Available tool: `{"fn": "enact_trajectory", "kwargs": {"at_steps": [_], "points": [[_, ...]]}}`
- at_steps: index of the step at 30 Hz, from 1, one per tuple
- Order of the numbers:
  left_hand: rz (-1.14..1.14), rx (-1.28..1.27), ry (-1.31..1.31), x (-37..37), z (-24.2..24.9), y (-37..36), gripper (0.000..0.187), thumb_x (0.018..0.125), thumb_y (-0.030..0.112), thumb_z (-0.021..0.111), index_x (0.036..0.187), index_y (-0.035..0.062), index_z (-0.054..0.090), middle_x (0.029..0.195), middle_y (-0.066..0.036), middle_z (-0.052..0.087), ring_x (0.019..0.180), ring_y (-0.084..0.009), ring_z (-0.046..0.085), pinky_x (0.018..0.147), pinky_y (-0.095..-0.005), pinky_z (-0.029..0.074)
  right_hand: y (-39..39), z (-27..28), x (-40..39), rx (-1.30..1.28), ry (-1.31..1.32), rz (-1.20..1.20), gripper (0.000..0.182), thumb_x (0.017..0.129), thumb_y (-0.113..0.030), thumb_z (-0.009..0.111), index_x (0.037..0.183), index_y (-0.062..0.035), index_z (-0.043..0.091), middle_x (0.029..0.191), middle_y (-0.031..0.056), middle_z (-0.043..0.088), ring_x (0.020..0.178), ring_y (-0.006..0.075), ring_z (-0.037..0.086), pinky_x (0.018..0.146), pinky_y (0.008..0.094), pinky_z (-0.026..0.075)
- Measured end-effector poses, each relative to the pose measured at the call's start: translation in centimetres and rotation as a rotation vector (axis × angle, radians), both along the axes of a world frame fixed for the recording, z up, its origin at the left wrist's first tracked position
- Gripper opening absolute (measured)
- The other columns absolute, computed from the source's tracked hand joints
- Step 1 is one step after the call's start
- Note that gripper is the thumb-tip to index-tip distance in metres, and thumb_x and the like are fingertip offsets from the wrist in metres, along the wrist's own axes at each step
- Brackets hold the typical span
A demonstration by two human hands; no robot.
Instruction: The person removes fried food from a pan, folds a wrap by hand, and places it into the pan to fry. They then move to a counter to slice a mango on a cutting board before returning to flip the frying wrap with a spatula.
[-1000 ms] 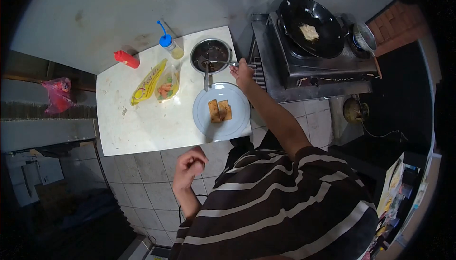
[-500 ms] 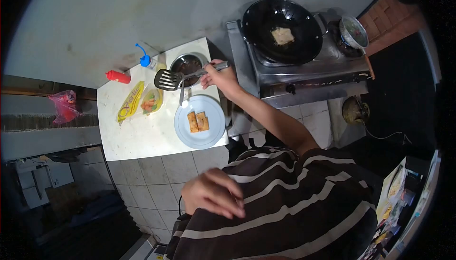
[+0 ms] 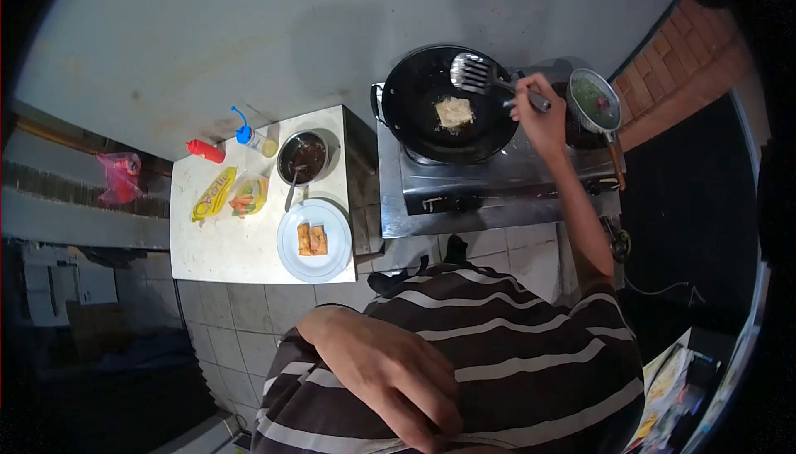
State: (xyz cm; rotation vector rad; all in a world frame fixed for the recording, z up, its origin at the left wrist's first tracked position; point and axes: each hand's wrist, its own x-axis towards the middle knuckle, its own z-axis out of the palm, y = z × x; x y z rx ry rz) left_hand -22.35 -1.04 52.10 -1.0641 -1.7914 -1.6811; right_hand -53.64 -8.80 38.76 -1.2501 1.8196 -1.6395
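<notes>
White table, far left corner: red squeeze bottle lying on its side, blue-capped bottle tilted just beside it. Yellow packet nearer, next to a see-through bag with orange and green bits. Pink bag hangs left of table. Far right: brick section of wall, pale cable low down. Floor is grey tile.

Your right hand covers part of the handle of the spatula, while your left hand hides its palm and a patch of your striped shirt, which the lower edge cuts off. The wok hides most of the burner beneath it. You can't follow the spoon into the dark sauce, and the print on the yellow packet is too blurred to read.
</notes>
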Motion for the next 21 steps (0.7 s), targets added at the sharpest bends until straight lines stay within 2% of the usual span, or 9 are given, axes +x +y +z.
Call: {"fn": "enact_trajectory", "kwargs": {"at_steps": [4, 9, 12, 14, 15, 18, 19, 20, 21], "points": [[-0.058, -0.037, -0.009, -2.9, 1.6, 0.5, 0.012, 0.093, 0.005, 0.055, 0.099, -0.0010, 0.064, 0.104, -0.017, 0.060, 0.076, -0.0280, 0.060, 0.064, -0.0382, 0.049, 0.1, -2.4, -3.6, -0.009, 0.182, -0.026, 0.009, 0.092, -0.012, 0.057, 0.092, -0.0039, 0.056, 0.063, 0.0059, 0.058, 0.066, 0.0061, 0.063, 0.061, 0.0257, 0.049], [0.010, -0.117, -0.013, -4.1, 3.0, 1.1, 0.011, 0.095, 0.004, 0.056, 0.097, -0.0024, 0.065, 0.092, -0.016, 0.061, 0.071, -0.0227, 0.060, 0.060, -0.0317, 0.050, 0.0, -2.7, -4.3, -0.126, 0.447, 0.021, 0.012, 0.088, -0.012, 0.062, 0.096, -0.0029, 0.064, 0.081, 0.0190, 0.066, 0.075, 0.0357, 0.065, 0.066, 0.0354, 0.049], [0.274, -0.154, -0.044, -3.0, 1.7, 3.1, 0.013, 0.093, 0.007, 0.054, 0.094, -0.0050, 0.058, 0.105, -0.021, 0.060, 0.080, -0.0296, 0.063, 0.066, -0.0372, 0.053, 0.4, -1.9, -3.9, -0.121, 0.517, 0.117, 0.012, 0.087, -0.012, 0.062, 0.096, -0.0033, 0.065, 0.081, 0.0184, 0.066, 0.075, 0.0354, 0.066, 0.066, 0.0363, 0.050], [0.582, 0.080, 0.000, -3.0, 1.4, 3.7, 0.014, 0.088, 0.006, 0.066, 0.095, -0.0042, 0.071, 0.097, -0.024, 0.067, 0.074, -0.0260, 0.070, 0.054, -0.0287, 0.055, 0.7, -1.5, -3.9, -0.105, 0.488, 0.161, 0.011, 0.087, -0.011, 0.061, 0.095, -0.0034, 0.065, 0.081, 0.0184, 0.066, 0.074, 0.0351, 0.066, 0.065, 0.0373, 0.050], [0.814, 0.246, -0.032, -3.4, 1.9, 5.0, 0.018, 0.089, 0.008, 0.065, 0.093, -0.0085, 0.069, 0.101, -0.027, 0.066, 0.077, -0.0294, 0.070, 0.062, -0.0356, 0.058, 0.4, -1.7, -4.3, -0.083, 0.521, 0.161, 0.011, 0.087, -0.011, 0.061, 0.094, -0.0031, 0.065, 0.080, 0.0183, 0.066, 0.073, 0.0349, 0.066, 0.065, 0.0371, 0.050], [0.965, 0.339, 0.124, -4.6, 1.5, 4.1, 0.022, 0.079, 0.001, 0.077, 0.082, -0.0144, 0.062, 0.068, -0.020, 0.064, 0.058, -0.0251, 0.066, 0.047, -0.0302, 0.053, -0.5, -2.2, -4.9, -0.123, 0.490, 0.188, 0.011, 0.088, -0.010, 0.061, 0.093, -0.0016, 0.065, 0.079, 0.0185, 0.066, 0.072, 0.0344, 0.066, 0.064, 0.0368, 0.049], [0.914, 0.448, 0.239, -5.9, 1.8, 2.8, 0.026, 0.079, 0.005, 0.079, 0.078, -0.0148, 0.062, 0.068, -0.019, 0.064, 0.057, -0.0234, 0.065, 0.048, -0.0305, 0.052, -0.8, -2.6, -5.0, -0.118, 0.504, 0.177, 0.011, 0.088, -0.010, 0.061, 0.092, -0.0009, 0.065, 0.079, 0.0185, 0.066, 0.072, 0.0339, 0.066, 0.064, 0.0369, 0.049], [1.266, 0.806, 0.209, -7.6, 3.7, 4.8, 0.020, 0.074, 0.003, 0.082, 0.075, -0.0074, 0.065, 0.066, -0.016, 0.065, 0.054, -0.0203, 0.064, 0.046, -0.0260, 0.049, -1.3, -3.0, -5.1, -0.108, 0.521, 0.171, 0.012, 0.088, -0.010, 0.061, 0.092, -0.0002, 0.065, 0.078, 0.0185, 0.066, 0.072, 0.0334, 0.066, 0.064, 0.0369, 0.049], [1.285, 0.833, 0.207, -7.4, 4.6, 5.4, 0.020, 0.074, 0.003, 0.082, 0.075, -0.0074, 0.065, 0.066, -0.016, 0.065, 0.054, -0.0203, 0.064, 0.046, -0.0260, 0.049, -1.8, -3.9, -5.1, -0.148, 0.539, 0.157, 0.011, 0.087, -0.011, 0.061, 0.090, -0.0007, 0.064, 0.074, 0.0200, 0.064, 0.069, 0.0349, 0.065, 0.063, 0.0381, 0.049]]}}
